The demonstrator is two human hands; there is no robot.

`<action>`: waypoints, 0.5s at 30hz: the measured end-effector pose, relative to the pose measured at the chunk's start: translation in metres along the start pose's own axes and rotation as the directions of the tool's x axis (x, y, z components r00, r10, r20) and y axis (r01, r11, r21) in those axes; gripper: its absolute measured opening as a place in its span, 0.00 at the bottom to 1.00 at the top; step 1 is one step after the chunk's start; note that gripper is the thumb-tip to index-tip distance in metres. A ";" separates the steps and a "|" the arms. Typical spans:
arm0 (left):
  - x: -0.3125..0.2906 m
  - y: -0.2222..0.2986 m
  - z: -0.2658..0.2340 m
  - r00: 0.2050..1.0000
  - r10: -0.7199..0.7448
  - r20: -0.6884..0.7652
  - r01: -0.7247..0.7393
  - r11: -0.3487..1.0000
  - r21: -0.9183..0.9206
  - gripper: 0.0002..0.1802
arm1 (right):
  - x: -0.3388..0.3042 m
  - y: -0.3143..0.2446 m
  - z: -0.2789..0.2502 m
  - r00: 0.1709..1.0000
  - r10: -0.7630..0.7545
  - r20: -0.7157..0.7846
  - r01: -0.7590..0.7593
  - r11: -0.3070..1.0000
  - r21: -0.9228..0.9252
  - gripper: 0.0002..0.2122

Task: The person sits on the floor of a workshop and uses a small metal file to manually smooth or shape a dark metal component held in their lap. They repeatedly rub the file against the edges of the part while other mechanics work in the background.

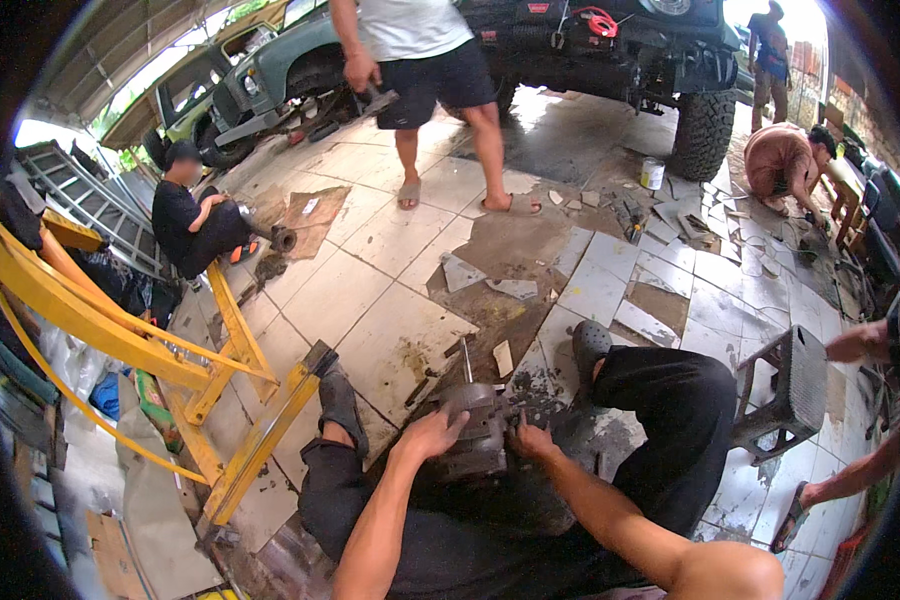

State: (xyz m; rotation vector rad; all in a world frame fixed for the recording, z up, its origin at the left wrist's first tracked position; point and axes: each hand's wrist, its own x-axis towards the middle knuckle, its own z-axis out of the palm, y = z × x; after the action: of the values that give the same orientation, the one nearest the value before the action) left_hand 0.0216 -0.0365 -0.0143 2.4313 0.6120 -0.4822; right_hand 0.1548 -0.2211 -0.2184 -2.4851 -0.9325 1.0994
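Between my legs on the floor sits a greasy, dark grey metal housing (pixel 478 428), which looks like a vehicle part. A thin metal rod (pixel 466 362) stands up at its far side. My left hand (pixel 434 434) is closed against the near left side of the housing, its thumb and fingers on the metal. At the right side, my right hand (pixel 533 440) has its fingers curled at the housing's edge; whether it also holds something small is hidden. Loose pieces of broken tile (pixel 503 358) lie just beyond the part.
A yellow metal hoist frame (pixel 260 440) stands at my left. At right is a dark plastic step stool (pixel 785 385), with another person's arm and leg beside it. A person in shorts (pixel 435 80) stands ahead, before a large vehicle (pixel 610 60). Other people crouch or sit farther off.
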 end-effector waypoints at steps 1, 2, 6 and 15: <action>-0.003 -0.002 -0.001 1.000 -0.023 -0.007 0.023 1.000 0.015 0.39 | -0.004 -0.003 0.003 0.999 -0.028 -0.033 0.027 0.999 -0.043 0.43; -0.006 -0.004 -0.002 0.999 -0.045 -0.015 0.046 0.999 0.030 0.39 | -0.005 -0.008 0.006 0.996 -0.059 -0.066 0.053 0.995 -0.087 0.43; 0.004 -0.007 0.000 0.999 -0.015 -0.032 0.015 1.000 0.008 0.39 | -0.008 -0.007 0.007 0.989 -0.104 -0.109 0.078 0.973 -0.219 0.32; -0.001 -0.006 0.000 0.997 -0.039 -0.063 0.044 0.996 0.077 0.39 | -0.023 -0.010 0.001 0.982 -0.052 -0.179 0.047 0.998 -0.032 0.25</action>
State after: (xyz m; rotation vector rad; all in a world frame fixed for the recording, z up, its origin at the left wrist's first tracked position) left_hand 0.0175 -0.0326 -0.0165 2.5203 0.6822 -0.4578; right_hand 0.1375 -0.2288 -0.2015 -2.5187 -0.9560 0.8349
